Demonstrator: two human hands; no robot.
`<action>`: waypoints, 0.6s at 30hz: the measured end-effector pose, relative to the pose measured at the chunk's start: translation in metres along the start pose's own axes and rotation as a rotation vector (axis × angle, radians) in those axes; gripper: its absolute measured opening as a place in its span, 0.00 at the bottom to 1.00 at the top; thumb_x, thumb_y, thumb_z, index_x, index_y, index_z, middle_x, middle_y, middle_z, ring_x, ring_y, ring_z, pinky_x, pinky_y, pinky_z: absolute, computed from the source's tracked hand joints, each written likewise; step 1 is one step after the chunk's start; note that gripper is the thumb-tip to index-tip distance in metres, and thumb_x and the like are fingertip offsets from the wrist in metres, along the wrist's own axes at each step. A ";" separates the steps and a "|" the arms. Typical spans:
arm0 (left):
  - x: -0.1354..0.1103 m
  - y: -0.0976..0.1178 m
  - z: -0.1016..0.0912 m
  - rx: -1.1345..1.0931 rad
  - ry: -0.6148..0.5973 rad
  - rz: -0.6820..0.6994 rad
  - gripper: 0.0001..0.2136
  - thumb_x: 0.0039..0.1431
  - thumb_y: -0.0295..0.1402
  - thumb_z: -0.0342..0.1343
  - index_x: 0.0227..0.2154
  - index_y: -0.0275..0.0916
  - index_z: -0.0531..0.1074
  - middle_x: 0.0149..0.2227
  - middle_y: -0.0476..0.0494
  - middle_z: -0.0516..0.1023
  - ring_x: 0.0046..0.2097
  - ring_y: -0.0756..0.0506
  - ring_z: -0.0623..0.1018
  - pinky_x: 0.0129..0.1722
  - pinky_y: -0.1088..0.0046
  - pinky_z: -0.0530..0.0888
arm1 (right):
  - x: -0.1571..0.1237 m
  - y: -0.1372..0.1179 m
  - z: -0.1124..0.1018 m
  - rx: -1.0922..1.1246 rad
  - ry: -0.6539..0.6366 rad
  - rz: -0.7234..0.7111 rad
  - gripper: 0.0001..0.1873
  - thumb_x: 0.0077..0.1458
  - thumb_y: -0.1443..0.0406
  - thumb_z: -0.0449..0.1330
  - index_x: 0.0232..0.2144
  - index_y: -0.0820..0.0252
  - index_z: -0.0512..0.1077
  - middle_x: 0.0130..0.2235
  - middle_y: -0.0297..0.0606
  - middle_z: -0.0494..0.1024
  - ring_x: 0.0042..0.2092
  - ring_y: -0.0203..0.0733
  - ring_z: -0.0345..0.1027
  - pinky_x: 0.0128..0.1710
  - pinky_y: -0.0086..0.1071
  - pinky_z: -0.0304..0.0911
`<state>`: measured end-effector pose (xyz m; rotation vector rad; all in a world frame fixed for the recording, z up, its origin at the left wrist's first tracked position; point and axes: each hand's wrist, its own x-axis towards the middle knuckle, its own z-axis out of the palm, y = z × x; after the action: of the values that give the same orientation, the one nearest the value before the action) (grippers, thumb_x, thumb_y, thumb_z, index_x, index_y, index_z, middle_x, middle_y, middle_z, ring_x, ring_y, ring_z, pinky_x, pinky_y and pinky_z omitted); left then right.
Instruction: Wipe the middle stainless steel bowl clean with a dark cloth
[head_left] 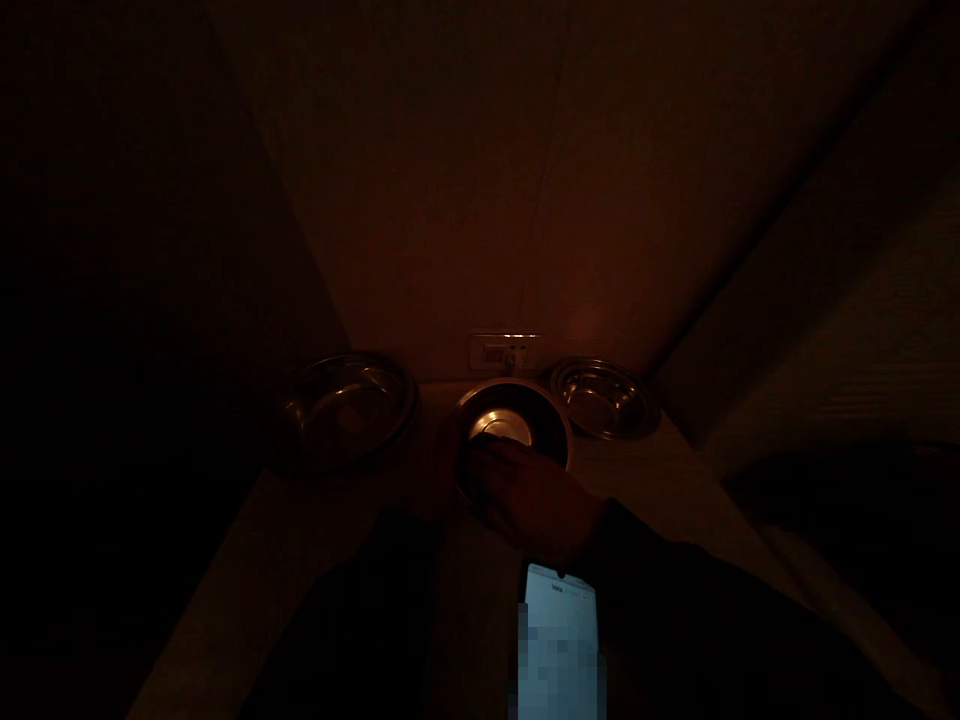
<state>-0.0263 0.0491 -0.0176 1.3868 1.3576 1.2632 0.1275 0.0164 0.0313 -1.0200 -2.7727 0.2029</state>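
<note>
A round metal bowl (564,415) stands near the wall in the middle of the head view, its inner bottom catching a little light. My right hand (536,498) reaches over its near rim, fingers bent down together into it. Whatever those fingers hold, if anything, is lost in the dark. Beside the bowl's left side is my left hand (431,475), barely visible, with its fingers hidden in shadow. Below my right wrist lies a phone (561,645) with a lit screen, partly blurred out.
A wide metal dish (352,405) stands to the left, and a smaller stack-like metal dish (604,400) to the right. Behind the bowl, a socket panel (495,352) sits low on the wall. The wooden surface (660,480) ends at an edge on the right. Lighting is very dim.
</note>
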 end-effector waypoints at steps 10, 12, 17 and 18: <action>-0.002 0.000 0.001 -0.092 -0.038 -0.055 0.22 0.64 0.44 0.38 0.49 0.39 0.71 0.53 0.42 0.74 0.58 0.43 0.69 0.61 0.64 0.61 | -0.019 0.013 -0.023 -0.194 -0.186 0.088 0.10 0.57 0.65 0.55 0.39 0.62 0.74 0.39 0.46 0.78 0.42 0.48 0.71 0.46 0.41 0.61; -0.002 0.000 0.002 -0.106 -0.031 -0.060 0.22 0.63 0.45 0.39 0.48 0.39 0.71 0.53 0.42 0.75 0.58 0.43 0.69 0.60 0.65 0.62 | -0.020 0.013 -0.024 -0.230 -0.175 0.107 0.11 0.58 0.65 0.54 0.38 0.62 0.74 0.37 0.46 0.78 0.41 0.49 0.71 0.45 0.42 0.62; -0.001 0.001 0.003 -0.145 -0.043 -0.068 0.21 0.63 0.41 0.39 0.48 0.37 0.71 0.51 0.40 0.76 0.55 0.42 0.72 0.58 0.63 0.65 | -0.015 0.004 -0.018 -0.084 -0.189 0.113 0.12 0.57 0.66 0.53 0.40 0.62 0.73 0.40 0.45 0.78 0.42 0.48 0.71 0.42 0.38 0.64; -0.002 0.002 0.002 -0.129 -0.042 -0.055 0.20 0.63 0.40 0.40 0.48 0.36 0.71 0.51 0.40 0.76 0.55 0.42 0.72 0.58 0.63 0.64 | -0.013 0.002 -0.017 -0.024 -0.184 0.103 0.13 0.57 0.67 0.53 0.42 0.62 0.72 0.42 0.45 0.77 0.44 0.48 0.70 0.43 0.38 0.64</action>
<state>-0.0234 0.0476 -0.0160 1.2722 1.2545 1.2556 0.1425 0.0103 0.0454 -1.2091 -2.8933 0.2932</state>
